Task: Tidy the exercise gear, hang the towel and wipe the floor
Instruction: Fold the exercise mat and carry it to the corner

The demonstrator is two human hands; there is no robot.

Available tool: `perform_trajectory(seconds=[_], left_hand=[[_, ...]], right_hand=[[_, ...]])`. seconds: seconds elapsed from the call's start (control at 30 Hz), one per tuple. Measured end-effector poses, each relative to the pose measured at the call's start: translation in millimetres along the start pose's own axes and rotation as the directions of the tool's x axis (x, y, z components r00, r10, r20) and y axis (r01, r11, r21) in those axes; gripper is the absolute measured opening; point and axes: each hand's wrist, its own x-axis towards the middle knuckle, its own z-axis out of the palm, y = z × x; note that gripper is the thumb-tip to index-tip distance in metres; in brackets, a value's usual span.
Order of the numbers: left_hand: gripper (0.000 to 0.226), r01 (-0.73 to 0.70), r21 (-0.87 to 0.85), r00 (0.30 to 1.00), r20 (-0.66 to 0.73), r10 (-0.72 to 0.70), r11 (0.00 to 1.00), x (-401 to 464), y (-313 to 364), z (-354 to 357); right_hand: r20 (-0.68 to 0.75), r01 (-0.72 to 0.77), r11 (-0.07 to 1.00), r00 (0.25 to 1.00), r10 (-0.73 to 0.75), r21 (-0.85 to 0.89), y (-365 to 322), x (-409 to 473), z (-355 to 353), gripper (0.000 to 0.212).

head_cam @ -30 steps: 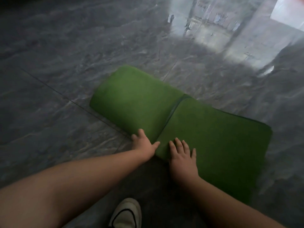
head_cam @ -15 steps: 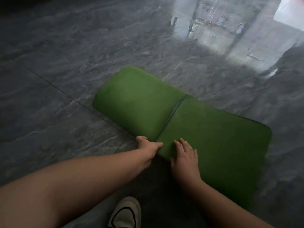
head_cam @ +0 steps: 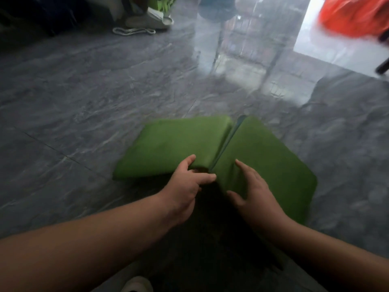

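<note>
The left hand (head_cam: 186, 184) curls its fingers (head_cam: 203, 178) around the near end of the rolled part of the green yoga mat (head_cam: 174, 148), gripping it. Just to the right, the right hand (head_cam: 252, 192) rests on the mat's flat part with fingers spread wide, holding nothing. The mat lies on a glossy grey marble-patterned floor (head_cam: 84, 98). Farther off lie a white rope (head_cam: 132, 31) and, at the far right, something orange (head_cam: 355, 15). The mat looks smooth and half rolled.

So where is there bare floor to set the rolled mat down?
Bare grey floor lies left of the green mat and beyond it, short of the white rope and shoe. Crowded: top edge, and near side where both hands work.
</note>
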Motion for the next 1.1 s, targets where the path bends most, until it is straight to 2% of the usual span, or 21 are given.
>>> perform_trajectory(seconds=[0.1,0.23,0.37,0.43,0.53,0.63,0.73,0.83,0.9,1.03,1.1], left_hand=[[0.099,0.013,-0.003,0.995,0.101,-0.012,1.000,-10.2,12.3,45.1],[0.076,0.119,-0.032,0.963,0.245,-0.108,0.992,-21.6,12.5,101.8],[0.059,0.272,-0.001,0.881,0.403,-0.249,0.962,-35.0,16.2,165.5],[0.062,0.291,0.087,0.842,0.450,-0.298,0.953,-42.4,18.6,196.8],[0.075,0.256,0.334,0.781,0.482,-0.398,0.907,-57.4,17.3,231.1],[0.078,0.100,0.558,0.791,0.458,-0.406,0.824,-67.0,10.3,254.9],[0.072,-0.219,0.690,0.835,0.498,-0.232,0.690,-59.0,-2.9,274.0],[0.073,-0.523,0.673,0.771,0.636,-0.048,0.523,-49.6,-20.6,287.2],[0.074,-0.638,0.630,0.711,0.703,0.024,0.442,-46.0,-30.0,291.3],[0.074,-0.694,0.539,0.628,0.777,0.036,0.477,-37.5,-43.7,289.5],[0.067,-0.735,0.481,0.590,0.800,0.103,0.477,-28.7,-51.1,286.4]], right_hand=[[-0.091,0.018,0.982,0.996,0.000,0.190,12.3,-9.3,-38.9,0.080],[-0.160,0.047,0.904,0.987,0.024,0.426,33.2,-39.5,-90.2,0.073],[-0.226,0.092,0.801,0.972,0.056,0.592,65.3,-71.9,-127.4,0.070],[-0.254,0.135,0.744,0.966,0.048,0.654,82.3,-83.4,-143.2,0.076],[-0.339,0.233,0.663,0.940,0.034,0.712,97.4,-97.9,-163.5,0.074],[-0.456,0.268,0.661,0.881,0.126,0.701,105.0,-113.6,-182.9,0.059],[-0.528,0.227,0.735,0.825,0.204,0.639,111.7,-128.5,-202.1,0.055],[-0.580,0.179,0.785,0.772,0.262,0.593,121.7,-137.2,-214.6,0.062],[-0.602,0.173,0.792,0.748,0.282,0.586,129.8,-139.3,-219.6,0.064],[-0.643,0.151,0.823,0.705,0.299,0.548,137.2,-140.2,-220.4,0.056],[-0.668,0.152,0.834,0.681,0.301,0.531,134.7,-139.2,-218.1,0.052]])
